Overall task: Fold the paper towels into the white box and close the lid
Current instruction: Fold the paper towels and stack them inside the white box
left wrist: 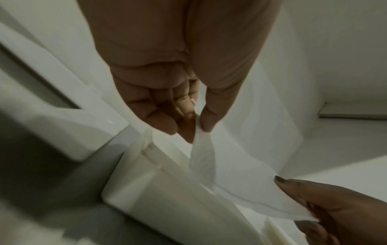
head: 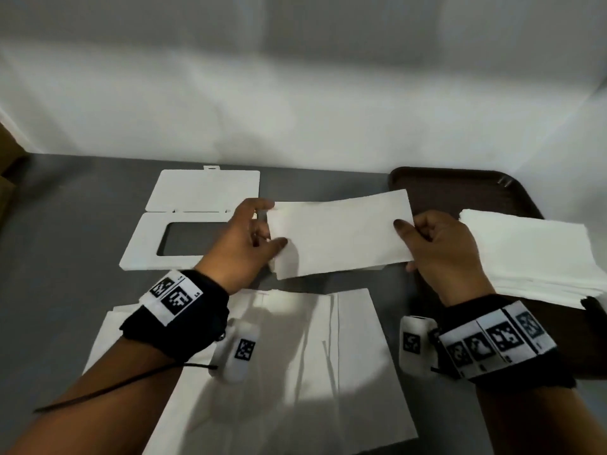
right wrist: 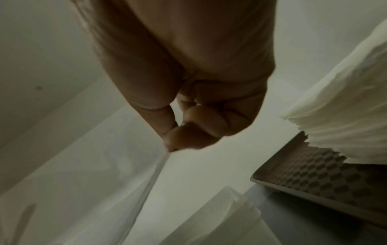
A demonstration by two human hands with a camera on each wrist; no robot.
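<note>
Paper towels, thin white rectangular sheets, are spread over three places on a grey tabletop [head: 65, 224]. One folded white paper towel [head: 341, 233] is held in the air between both hands, above the middle of the tabletop. A thick stack of white towels [head: 532, 254] waits on a dark brown plastic tray [head: 460, 185] to the right. More flat white sheets [head: 295, 356] lie on the tabletop near the person, under the wrists.

The flat white plastic box [head: 184, 221] lies opened out to the left, its lid [head: 203, 190] swung back and lying flat behind a frame with a dark rectangular window. No towel is visible inside it, though the left hand hides part of it. By this showing the task looks early: one sheet is folded, packing and closing the lid remain.

The left hand [head: 244, 244] pinches the towel's left end, thumb on top and fingers curled beneath. The right hand [head: 440, 247] pinches the right end the same way; the right wrist view shows thumb and forefinger pressed together on the sheet's edge. The towel sags slightly between them.
</note>
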